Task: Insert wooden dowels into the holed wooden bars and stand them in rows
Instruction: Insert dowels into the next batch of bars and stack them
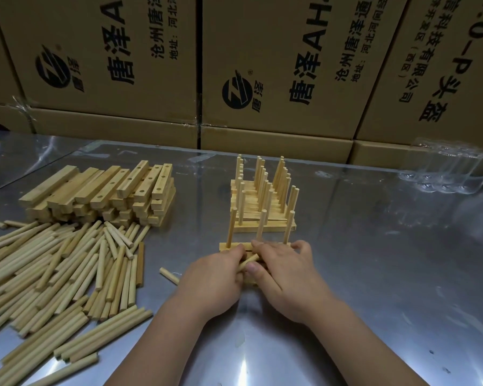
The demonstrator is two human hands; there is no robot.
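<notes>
On the shiny metal counter point(374, 274), left hand point(215, 277) and right hand point(285, 274) both pinch one pale round wooden dowel point(249, 261) in their grip, just before the standing rows of dowelled wooden bars point(273, 224).

Left on the steel table point(374, 274), stacked holed wooden bars point(101, 190); loose round dowels point(56, 268) before them, doweled rows point(262, 201) centre, cardboard boxes point(276, 79) behind.

Loose dowels point(67, 274): pale straw-yellow, plain; stacked bars point(103, 190): light tan, dark round holes along top faces; table point(374, 274): silver-grey, white glare streaks; cartons point(290, 129): brown, black printed characters, black round logo point(237, 90)
</notes>
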